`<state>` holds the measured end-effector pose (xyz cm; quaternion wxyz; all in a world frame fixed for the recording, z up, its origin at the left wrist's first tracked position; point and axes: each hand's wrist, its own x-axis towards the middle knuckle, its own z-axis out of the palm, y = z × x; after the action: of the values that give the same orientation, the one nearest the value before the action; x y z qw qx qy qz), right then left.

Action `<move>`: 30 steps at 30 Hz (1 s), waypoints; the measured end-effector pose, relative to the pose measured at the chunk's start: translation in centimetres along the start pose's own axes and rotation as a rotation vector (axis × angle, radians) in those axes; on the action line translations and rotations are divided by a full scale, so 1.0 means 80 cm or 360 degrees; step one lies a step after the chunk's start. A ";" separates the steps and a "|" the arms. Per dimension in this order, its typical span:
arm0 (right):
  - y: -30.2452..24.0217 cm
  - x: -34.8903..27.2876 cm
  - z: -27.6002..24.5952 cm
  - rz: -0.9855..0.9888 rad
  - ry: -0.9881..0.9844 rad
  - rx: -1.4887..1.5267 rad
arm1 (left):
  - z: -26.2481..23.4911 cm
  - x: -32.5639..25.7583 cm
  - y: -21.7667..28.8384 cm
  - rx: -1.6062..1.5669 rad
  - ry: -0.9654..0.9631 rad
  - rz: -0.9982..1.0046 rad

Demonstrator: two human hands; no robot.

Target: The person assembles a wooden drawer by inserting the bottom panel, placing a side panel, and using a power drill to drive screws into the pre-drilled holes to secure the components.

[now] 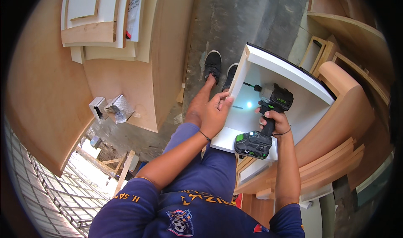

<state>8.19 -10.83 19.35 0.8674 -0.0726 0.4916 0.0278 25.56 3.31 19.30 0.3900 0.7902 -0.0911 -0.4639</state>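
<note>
My right hand (275,121) grips the handle of a black and green cordless drill (268,112). Its bit points left at the inner side wall of a white box-shaped cabinet piece (289,72), and its work light makes a bright spot inside. My left hand (216,112) holds the left edge of that cabinet piece, fingers wrapped over the rim. The cabinet rests against my thighs, open side up, and I wear blue trousers and black shoes (213,64).
A large plywood board (46,91) lies at the left with two small metal brackets (111,108) on it. Stacked wooden and white panels (98,24) sit at the top left. Wooden frames and curved plywood parts (340,112) crowd the right. A bare concrete floor (243,15) lies ahead.
</note>
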 end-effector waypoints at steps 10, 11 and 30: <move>0.013 -0.053 -0.010 -0.0208 0.0127 0.0009 | -0.029 -0.089 0.024 -0.0969 -0.0506 -0.1073; 0.018 -0.063 -0.009 -0.0219 0.0117 0.0068 | -0.024 -0.093 0.029 -0.1036 -0.0566 -0.1152; 0.049 -0.125 -0.006 0.0187 0.0014 0.0198 | 0.024 -0.080 0.010 -0.1309 -0.0406 -0.1279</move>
<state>2.19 -6.82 27.28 0.8649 0.0103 0.4996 0.0476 20.68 4.97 23.59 0.4441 0.4845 0.3568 -0.6639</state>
